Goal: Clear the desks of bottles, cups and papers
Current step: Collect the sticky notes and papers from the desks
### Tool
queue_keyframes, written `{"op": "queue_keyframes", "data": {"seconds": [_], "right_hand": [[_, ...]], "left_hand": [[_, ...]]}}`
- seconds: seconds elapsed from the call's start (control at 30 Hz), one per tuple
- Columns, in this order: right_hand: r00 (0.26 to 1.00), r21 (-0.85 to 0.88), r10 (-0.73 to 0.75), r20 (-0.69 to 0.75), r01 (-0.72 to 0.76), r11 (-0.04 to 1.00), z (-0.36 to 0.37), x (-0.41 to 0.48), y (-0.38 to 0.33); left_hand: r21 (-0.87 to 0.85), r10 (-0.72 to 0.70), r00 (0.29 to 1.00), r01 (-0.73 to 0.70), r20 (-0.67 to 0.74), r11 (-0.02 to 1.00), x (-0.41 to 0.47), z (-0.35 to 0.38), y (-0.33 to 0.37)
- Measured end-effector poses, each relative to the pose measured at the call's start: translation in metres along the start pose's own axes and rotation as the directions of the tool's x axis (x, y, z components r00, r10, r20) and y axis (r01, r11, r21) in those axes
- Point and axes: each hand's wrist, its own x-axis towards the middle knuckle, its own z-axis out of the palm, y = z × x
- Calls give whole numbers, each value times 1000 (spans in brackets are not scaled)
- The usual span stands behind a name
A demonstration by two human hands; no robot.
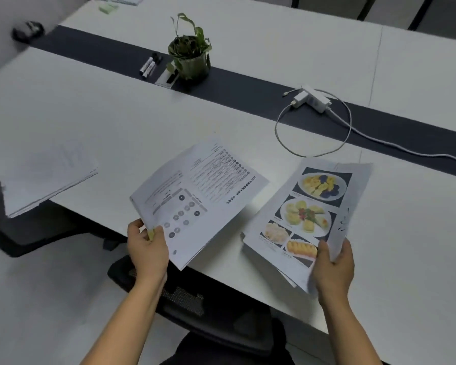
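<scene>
Plant ahead of our left hand, which pinches a text sheet; cable ahead of our right hand, gripping food-photo pages.

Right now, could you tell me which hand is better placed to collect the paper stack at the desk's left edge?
Probably left: the left hand, gripping the text sheet, is nearer the paper stack; the right hand holds photo pages.

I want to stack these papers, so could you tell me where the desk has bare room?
Bare desk between the paper stack, the markers and the printed sheets; right of the food-photo pages. Crowded near the cable loop.
</scene>
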Motion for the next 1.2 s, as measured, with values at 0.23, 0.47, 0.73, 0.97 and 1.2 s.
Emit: {"op": "queue_keyframes", "data": {"seconds": [0.23,0.47,0.73,0.97,1.2], "right_hand": [[939,100,-123,321,95,990,-7,-38,-32],[794,138,-190,577,134,981,31,-117,-47],[618,192,-322,718,269,944,164,-258,-70],[491,287,-412,767,311,906,295,-404,-115],[488,304,-405,773,275,912,421,-474,-136]], "left_hand": [[-209,-5,941,-69,-337,975,-91,-78,14],[-336,-124,847,-67,-517,939,-110,-194,-10],[-514,-209,751,-195,-626,835,-44,-349,-26],[-512,-165,700,-321,-695,797,41,-501,-10],[-499,-165,675,-336,-719,799,159,-585,-9]]}}
